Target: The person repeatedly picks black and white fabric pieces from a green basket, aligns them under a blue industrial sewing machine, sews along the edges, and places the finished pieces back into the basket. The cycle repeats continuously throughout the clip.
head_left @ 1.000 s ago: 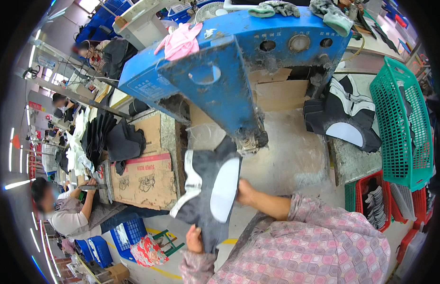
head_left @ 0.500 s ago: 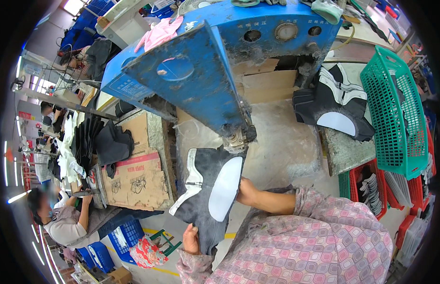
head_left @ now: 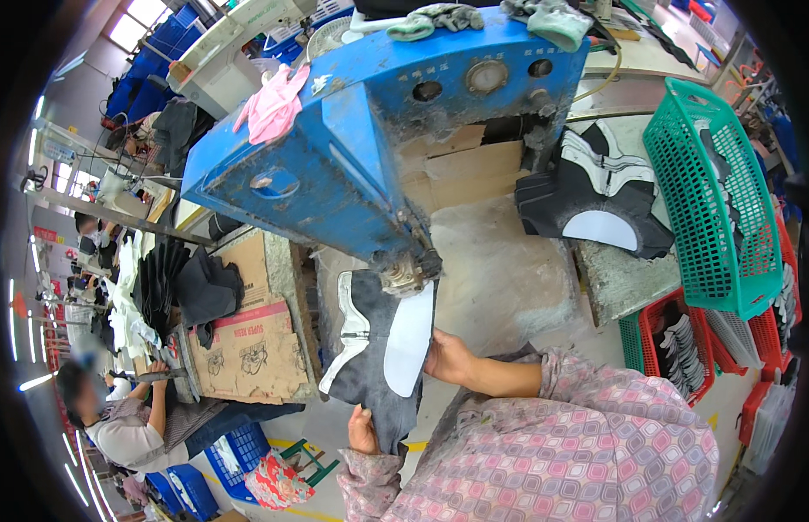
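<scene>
A dark grey cut fabric piece (head_left: 375,304), shaped like a shoe upper, hangs between my two hands. It carries a white half-oval patch (head_left: 408,344) on its right and a white strip (head_left: 349,326) along its left edge. My left hand (head_left: 362,431) pinches the lower end, thumb on top. My right hand (head_left: 449,357) grips the right edge, with its fingertips hidden behind the fabric. Just over the piece's far end sits the grimy metal head (head_left: 404,275) of a blue machine (head_left: 335,165), covering part of that end.
Similar dark pieces with white patches lie stacked (head_left: 596,191) on the right-hand ledge, beside a green basket (head_left: 718,209). Red baskets (head_left: 674,348) stand below. At left are a cardboard sheet (head_left: 248,339) and dark pieces (head_left: 208,287). A co-worker (head_left: 130,418) sits farther left.
The view has shifted slightly, and the machine appears turned. The far end of the fabric piece is now farther under the metal head. Both hands keep their hold.
</scene>
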Demonstrator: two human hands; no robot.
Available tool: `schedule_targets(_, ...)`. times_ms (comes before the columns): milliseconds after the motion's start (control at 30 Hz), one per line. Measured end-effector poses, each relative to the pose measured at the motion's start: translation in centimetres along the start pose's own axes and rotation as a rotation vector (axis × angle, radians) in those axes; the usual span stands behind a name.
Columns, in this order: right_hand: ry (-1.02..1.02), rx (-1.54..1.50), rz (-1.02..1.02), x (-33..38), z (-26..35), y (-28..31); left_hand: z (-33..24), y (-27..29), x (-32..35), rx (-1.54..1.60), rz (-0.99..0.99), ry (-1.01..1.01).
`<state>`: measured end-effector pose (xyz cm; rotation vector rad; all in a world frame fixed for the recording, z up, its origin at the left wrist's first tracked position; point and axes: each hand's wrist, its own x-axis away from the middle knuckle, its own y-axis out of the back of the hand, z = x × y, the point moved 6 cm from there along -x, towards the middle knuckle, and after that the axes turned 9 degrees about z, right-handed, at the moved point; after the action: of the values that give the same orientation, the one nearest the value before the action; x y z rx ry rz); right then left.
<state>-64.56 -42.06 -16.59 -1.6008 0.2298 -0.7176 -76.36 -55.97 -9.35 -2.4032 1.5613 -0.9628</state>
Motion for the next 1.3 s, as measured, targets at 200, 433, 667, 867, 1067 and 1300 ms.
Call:
schedule_targets(200, -0.080, -0.114, 0.119, 1.3, -1.0, -0.5, 0.5, 0.3, -0.8, -0.076, -0.214, -0.002)
schedule_targets(433, 0.039, 0.048, 0.227, 0.3, 1.5, -2.4, -0.1, -2.1, -3.0, -0.108, -0.138, -0.202)
schedule_targets(667, -0.011, 0.104, 0.141, 4.6, 0.8, 0.5, 2.4, 0.2, -1.5, 0.008, 0.072, 0.017)
schedule_targets(867, 0.252, 0.135, -0.353, 14.2, 7.5, 6.6, 6.3, -3.0, -2.5, 0.193, 0.349, 0.277)
schedule_targets(1067, 0.561, 0.204, 0.245, 24.5, 15.0, -2.3, 6.0, -19.3, -7.1, -0.164, 0.742, 0.291)
schedule_targets(1300, 1.112, 0.668, -0.171, 39.8, 32.4, -7.6, 4.3, -48.6, -9.7, -0.623, 1.302, 0.179)
